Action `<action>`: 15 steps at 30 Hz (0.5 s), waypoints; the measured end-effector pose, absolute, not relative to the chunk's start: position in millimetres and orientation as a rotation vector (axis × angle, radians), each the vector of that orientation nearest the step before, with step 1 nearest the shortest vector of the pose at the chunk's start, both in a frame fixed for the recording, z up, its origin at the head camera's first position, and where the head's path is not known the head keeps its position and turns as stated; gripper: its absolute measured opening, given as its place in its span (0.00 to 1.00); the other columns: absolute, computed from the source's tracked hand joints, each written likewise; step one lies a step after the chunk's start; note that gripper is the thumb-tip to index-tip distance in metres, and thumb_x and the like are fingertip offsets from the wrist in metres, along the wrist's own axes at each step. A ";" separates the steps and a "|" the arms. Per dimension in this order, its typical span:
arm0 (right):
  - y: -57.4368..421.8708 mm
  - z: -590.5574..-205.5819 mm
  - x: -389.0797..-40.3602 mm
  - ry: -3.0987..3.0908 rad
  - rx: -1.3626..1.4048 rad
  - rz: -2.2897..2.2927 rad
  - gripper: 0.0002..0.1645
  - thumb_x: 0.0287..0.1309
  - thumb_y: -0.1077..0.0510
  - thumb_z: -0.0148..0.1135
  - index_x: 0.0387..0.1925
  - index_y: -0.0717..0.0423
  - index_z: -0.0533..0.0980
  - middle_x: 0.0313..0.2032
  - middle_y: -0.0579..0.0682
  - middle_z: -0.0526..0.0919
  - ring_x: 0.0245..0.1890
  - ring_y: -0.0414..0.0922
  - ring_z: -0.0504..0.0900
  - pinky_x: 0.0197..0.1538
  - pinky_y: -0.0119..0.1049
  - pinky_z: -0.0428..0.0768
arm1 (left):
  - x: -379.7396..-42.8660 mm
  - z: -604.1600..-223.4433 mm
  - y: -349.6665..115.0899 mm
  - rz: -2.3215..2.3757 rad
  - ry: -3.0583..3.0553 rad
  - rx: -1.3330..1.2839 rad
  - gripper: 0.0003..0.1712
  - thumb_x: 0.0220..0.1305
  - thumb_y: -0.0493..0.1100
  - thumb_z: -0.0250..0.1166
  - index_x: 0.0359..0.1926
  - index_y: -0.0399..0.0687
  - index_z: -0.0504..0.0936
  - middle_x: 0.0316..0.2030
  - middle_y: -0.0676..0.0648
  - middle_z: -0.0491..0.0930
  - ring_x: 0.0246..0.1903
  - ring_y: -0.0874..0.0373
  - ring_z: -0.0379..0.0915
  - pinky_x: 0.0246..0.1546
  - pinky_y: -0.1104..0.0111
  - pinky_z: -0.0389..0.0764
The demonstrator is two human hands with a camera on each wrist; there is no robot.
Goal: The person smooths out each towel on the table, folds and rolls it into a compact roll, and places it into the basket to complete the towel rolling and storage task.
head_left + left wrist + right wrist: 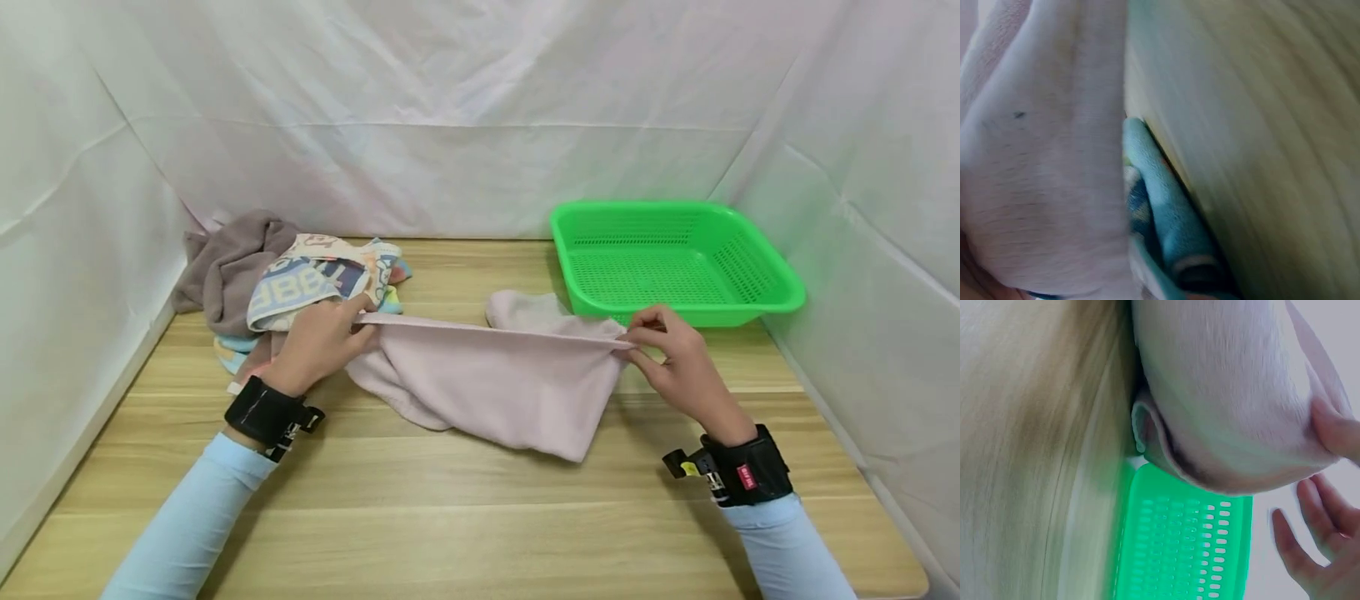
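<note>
A pale pink towel (pixel 495 383) is stretched between both hands, its upper edge nearly straight and its lower part hanging down over the table. The left hand (pixel 318 343) pinches its left corner, right beside a heap of cloths. At the other end, the right hand (pixel 681 367) pinches the right corner between thumb and fingers, in front of the green basket. The right wrist view shows the thumb (pixel 1338 431) pressed on the towel (pixel 1229 394) and other fingers spread below it. In the left wrist view the towel (pixel 1047 156) covers most of the left hand.
A green perforated plastic basket (pixel 678 318) stands at the back right. At the back left lie a brown towel (pixel 240 267) and a patterned cloth with letters (pixel 296 292), piled with other colored cloths. White sheeting (pixel 465 125) encloses the wooden table (pixel 420 517) on three sides.
</note>
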State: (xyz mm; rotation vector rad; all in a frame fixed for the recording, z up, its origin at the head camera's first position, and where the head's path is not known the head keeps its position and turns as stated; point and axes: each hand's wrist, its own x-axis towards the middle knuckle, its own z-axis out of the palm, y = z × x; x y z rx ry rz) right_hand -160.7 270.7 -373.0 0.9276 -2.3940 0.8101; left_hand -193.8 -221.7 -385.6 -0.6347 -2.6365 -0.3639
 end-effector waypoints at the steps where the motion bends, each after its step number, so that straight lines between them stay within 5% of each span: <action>1: 271.7 -372.1 -159.9 -2.393 0.904 0.820 0.13 0.47 0.76 0.74 0.37 0.63 0.85 0.43 0.58 0.85 0.45 0.50 0.82 0.56 0.20 0.72 | -193.9 -386.7 -223.1 -0.378 -2.628 -0.621 0.03 0.67 0.42 0.66 0.40 0.49 0.81 0.13 0.52 0.63 0.14 0.57 0.59 0.18 0.65 0.57; 5: 276.1 -369.9 -154.8 -2.512 0.895 0.872 0.12 0.62 0.69 0.66 0.46 0.58 0.83 0.48 0.54 0.88 0.54 0.50 0.83 0.62 0.20 0.68 | -194.4 -389.7 -228.1 -0.436 -2.626 -0.595 0.04 0.70 0.42 0.67 0.37 0.49 0.80 0.14 0.50 0.67 0.15 0.56 0.59 0.20 0.65 0.59; 9: 279.6 -370.3 -149.0 -2.593 0.957 0.900 0.08 0.69 0.67 0.60 0.45 0.53 0.80 0.32 0.46 0.85 0.35 0.39 0.84 0.42 0.22 0.75 | -195.3 -385.7 -231.5 -0.503 -2.724 -0.635 0.02 0.73 0.41 0.65 0.41 0.47 0.81 0.20 0.47 0.74 0.19 0.55 0.64 0.26 0.62 0.66; 12: 280.9 -369.2 -147.5 -2.633 0.998 0.891 0.09 0.70 0.67 0.59 0.39 0.49 0.74 0.21 0.38 0.69 0.21 0.30 0.68 0.26 0.26 0.68 | -196.1 -379.0 -235.0 -0.534 -2.831 -0.658 0.03 0.73 0.40 0.64 0.43 0.46 0.81 0.28 0.45 0.79 0.26 0.52 0.70 0.33 0.58 0.71; 15: 282.5 -365.7 -147.0 -2.739 1.002 0.847 0.09 0.72 0.63 0.59 0.37 0.45 0.72 0.21 0.35 0.66 0.20 0.29 0.66 0.25 0.28 0.69 | -196.5 -371.6 -239.1 -0.547 -2.933 -0.682 0.03 0.73 0.41 0.65 0.44 0.48 0.82 0.33 0.46 0.83 0.31 0.52 0.73 0.38 0.56 0.73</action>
